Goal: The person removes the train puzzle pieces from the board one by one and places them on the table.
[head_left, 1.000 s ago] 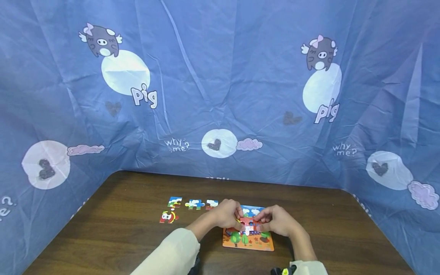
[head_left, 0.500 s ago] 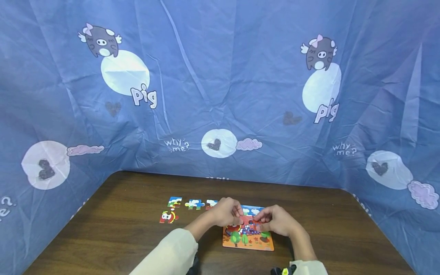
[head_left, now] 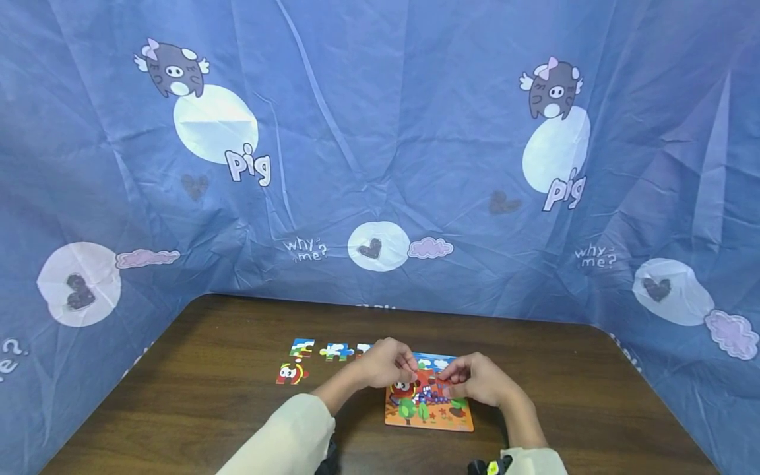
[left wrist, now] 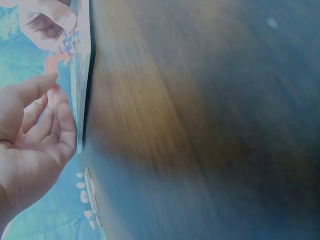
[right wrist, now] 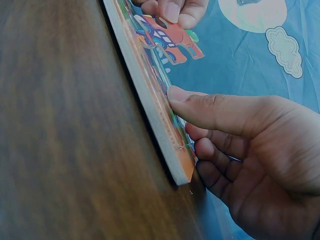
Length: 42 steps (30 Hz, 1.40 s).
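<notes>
Jigsaw piece [right wrist: 173,36], pinched in the left hand's [head_left: 382,363] grip, has lost its glare, apparently retilted and unseated above the lower-centre puzzle board [head_left: 441,422]; the right hand's [head_left: 479,380] hold is unclear.

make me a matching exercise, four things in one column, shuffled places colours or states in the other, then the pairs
1 left hand
2 right hand
3 loose cartoon-eyed piece
4 backdrop cloth

A blue and creased
B pinching a tilted red piece
C on the table, left of the puzzle board
D at the puzzle board's right side

Pairs: 1-B, 2-D, 3-C, 4-A
</notes>
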### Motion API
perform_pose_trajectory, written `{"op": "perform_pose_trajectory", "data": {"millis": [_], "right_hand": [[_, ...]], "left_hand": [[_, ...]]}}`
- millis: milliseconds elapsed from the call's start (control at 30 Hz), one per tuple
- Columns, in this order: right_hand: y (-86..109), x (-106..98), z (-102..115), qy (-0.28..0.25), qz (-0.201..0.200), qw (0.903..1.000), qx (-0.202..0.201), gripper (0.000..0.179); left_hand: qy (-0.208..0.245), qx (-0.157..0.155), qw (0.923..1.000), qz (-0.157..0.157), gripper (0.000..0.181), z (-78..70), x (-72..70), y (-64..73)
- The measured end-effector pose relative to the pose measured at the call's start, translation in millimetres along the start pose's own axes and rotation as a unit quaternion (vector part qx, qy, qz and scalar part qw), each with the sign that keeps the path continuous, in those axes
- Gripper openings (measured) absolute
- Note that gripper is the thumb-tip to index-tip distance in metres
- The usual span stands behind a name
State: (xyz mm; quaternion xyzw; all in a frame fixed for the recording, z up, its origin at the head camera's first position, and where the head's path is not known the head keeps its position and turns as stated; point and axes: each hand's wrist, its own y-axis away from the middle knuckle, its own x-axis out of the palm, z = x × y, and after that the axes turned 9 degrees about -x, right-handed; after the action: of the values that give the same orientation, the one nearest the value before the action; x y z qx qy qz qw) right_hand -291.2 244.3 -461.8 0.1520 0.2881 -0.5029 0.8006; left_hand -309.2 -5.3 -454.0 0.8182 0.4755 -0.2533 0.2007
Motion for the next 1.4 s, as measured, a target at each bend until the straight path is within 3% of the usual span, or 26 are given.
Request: {"op": "perform_pose_trajectory", "data": {"millis": [200, 533, 767, 1133, 1400], "right_hand": [[0.2, 0, 0, -0.004, 0.001, 1.0, 0.004, 0.022], [0.1, -1, 1, 0.008, 0.0, 1.0, 0.003, 0.021], [0.3, 0, 1, 0.009, -0.001, 0.9998, 0.016, 0.021], [1.2, -1, 2, 0.006, 0.0, 0.9999, 0.013, 0.021], [1.4, 0, 2, 0.002, -0.002, 0.9999, 0.016, 0.022]], "left_hand": [[0.052, -0.011, 0.9985, 0.014, 0.008, 0.7, -2.3, 3.6], [0.114, -0.002, 0.9929, 0.033, 0.005, 4.7, -12.1, 11.6], [0.12, -0.018, 0.9922, 0.031, 0.003, 11.3, -24.6, 17.7], [0.14, -0.018, 0.9898, 0.02, 0.011, 26.9, -47.7, 32.4], [0.146, -0.045, 0.9882, 0.001, 0.012, 40.7, -68.4, 45.3]]}}
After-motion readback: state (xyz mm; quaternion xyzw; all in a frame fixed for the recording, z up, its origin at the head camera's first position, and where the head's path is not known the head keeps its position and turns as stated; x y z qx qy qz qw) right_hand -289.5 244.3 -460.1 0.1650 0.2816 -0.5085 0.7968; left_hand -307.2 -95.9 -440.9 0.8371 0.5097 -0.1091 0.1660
